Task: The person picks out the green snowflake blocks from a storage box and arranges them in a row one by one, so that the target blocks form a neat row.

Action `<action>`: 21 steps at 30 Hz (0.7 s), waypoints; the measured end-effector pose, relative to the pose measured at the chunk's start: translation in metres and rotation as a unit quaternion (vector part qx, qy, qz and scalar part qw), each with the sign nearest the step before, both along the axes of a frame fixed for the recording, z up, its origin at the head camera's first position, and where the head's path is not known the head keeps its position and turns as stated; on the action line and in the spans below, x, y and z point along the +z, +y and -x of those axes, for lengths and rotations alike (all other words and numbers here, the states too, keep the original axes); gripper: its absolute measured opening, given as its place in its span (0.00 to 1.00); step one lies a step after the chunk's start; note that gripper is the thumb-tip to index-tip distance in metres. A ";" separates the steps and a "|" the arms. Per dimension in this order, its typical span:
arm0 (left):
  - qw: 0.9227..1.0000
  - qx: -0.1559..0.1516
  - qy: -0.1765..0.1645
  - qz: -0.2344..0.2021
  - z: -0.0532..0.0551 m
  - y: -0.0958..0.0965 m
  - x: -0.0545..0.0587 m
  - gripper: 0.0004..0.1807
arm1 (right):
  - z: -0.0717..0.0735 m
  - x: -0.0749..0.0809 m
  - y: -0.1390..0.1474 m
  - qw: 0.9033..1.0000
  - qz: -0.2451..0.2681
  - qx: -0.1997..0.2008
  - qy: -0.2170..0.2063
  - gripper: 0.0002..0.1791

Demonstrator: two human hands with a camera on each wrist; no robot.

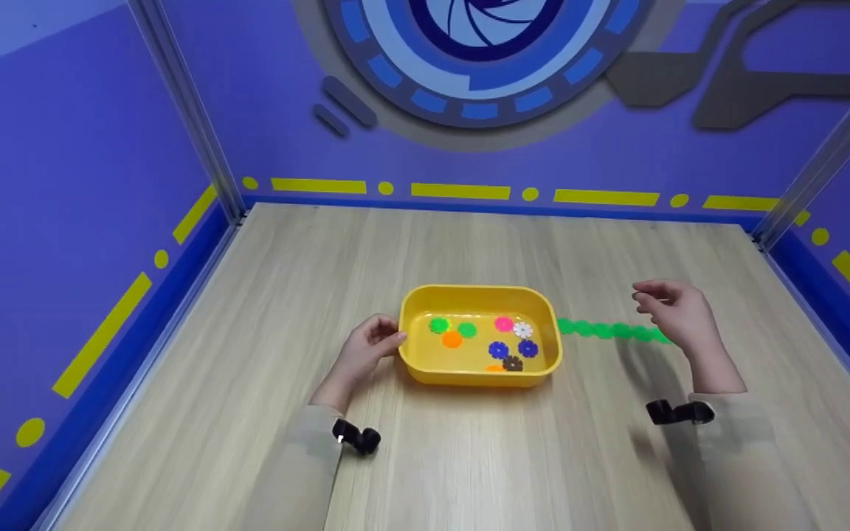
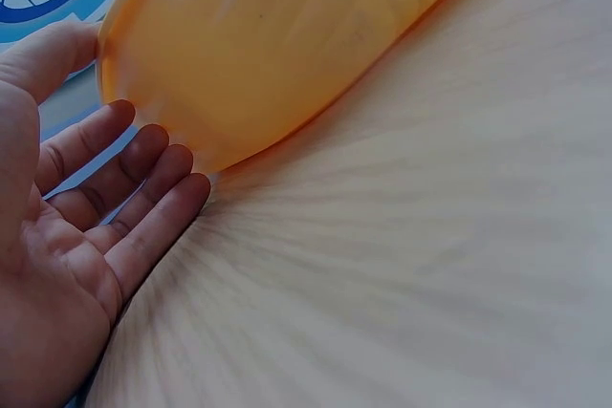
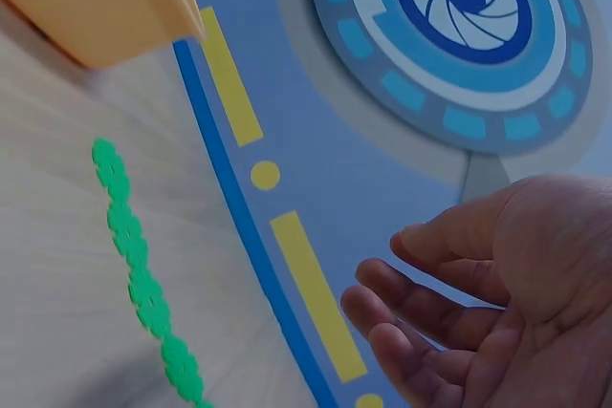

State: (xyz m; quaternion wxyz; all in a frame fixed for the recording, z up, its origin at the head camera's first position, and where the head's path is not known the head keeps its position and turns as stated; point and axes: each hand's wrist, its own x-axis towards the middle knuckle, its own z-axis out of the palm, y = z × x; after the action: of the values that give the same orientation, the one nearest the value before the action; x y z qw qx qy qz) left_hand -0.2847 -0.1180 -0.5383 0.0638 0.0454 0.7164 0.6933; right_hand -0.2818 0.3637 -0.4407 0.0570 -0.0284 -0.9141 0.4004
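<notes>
A yellow plastic tub (image 1: 480,380) stands mid-table, with several small notched discs inside, among them a green disc (image 1: 438,325), an orange disc (image 1: 452,339) and a white disc (image 1: 522,330). My left hand (image 1: 362,354) holds the tub's left end; in the left wrist view the thumb is at the rim and the fingertips (image 2: 153,145) touch the outer wall. A chain of green discs (image 1: 602,330) lies on the table at the tub's right. Above its right end hovers my right hand (image 1: 679,313), fingers loosely bent, holding nothing visible.
The wood-grain table (image 1: 440,457) is bounded by a blue-purple back wall (image 1: 248,110) and side walls. Metal posts (image 1: 189,110) stand at the back corners. Each sleeve carries a black wrist device (image 1: 679,412).
</notes>
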 end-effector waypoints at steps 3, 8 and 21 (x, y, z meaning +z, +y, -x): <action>1.000 -0.001 0.004 0.005 0.000 0.000 -0.001 0.14 | 0.000 0.001 -0.009 1.000 0.003 0.013 0.007 0.24; 1.000 0.001 0.002 -0.001 0.001 -0.001 -0.001 0.13 | 0.000 0.003 -0.023 0.999 0.011 0.035 0.008 0.23; 1.000 0.000 0.003 0.006 0.000 -0.001 -0.001 0.13 | 0.006 0.008 -0.072 0.996 0.017 0.087 -0.019 0.19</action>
State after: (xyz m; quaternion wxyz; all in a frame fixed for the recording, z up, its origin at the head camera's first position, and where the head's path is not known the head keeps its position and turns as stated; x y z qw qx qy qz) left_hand -0.2852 -0.1194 -0.5392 0.0618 0.0473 0.7208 0.6888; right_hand -0.2881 0.2920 -0.4323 0.0039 0.0430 -0.9070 0.4189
